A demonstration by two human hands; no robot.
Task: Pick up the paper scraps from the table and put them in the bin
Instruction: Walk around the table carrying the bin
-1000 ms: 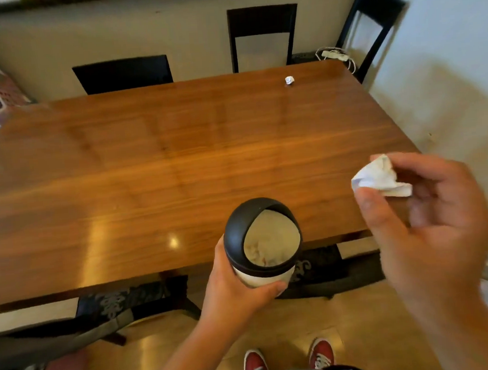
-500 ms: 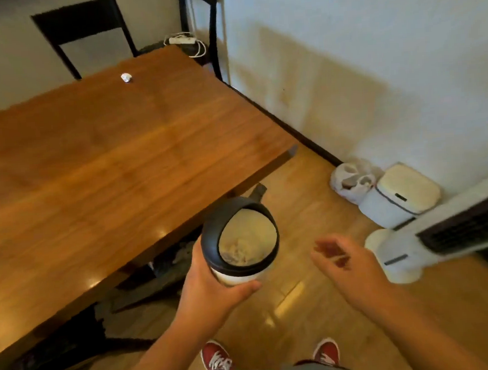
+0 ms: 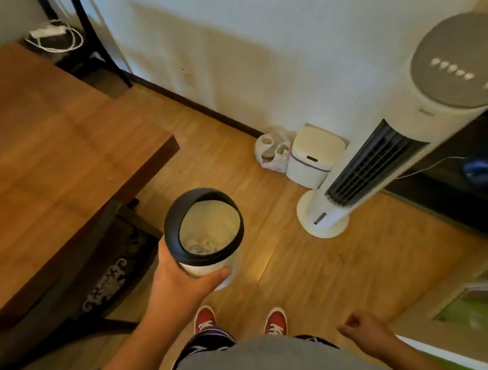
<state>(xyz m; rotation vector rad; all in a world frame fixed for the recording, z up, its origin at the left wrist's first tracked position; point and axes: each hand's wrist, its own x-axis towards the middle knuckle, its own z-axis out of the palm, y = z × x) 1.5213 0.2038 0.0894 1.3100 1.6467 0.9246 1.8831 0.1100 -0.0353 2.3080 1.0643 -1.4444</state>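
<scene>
White-walled and black-rimmed, the bin (image 3: 204,231) is gripped at centre frame by the left hand (image 3: 180,281), paper scraps (image 3: 201,245) seen inside. The right hand (image 3: 362,331), lower right, is loosely curled and empty. The table (image 3: 47,158) fills the left; a fan (image 3: 393,145) stands at right.

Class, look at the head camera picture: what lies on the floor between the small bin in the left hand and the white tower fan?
In the head view, only bare wooden floor lies between the bin, held in the left hand, and the tower fan.
</scene>
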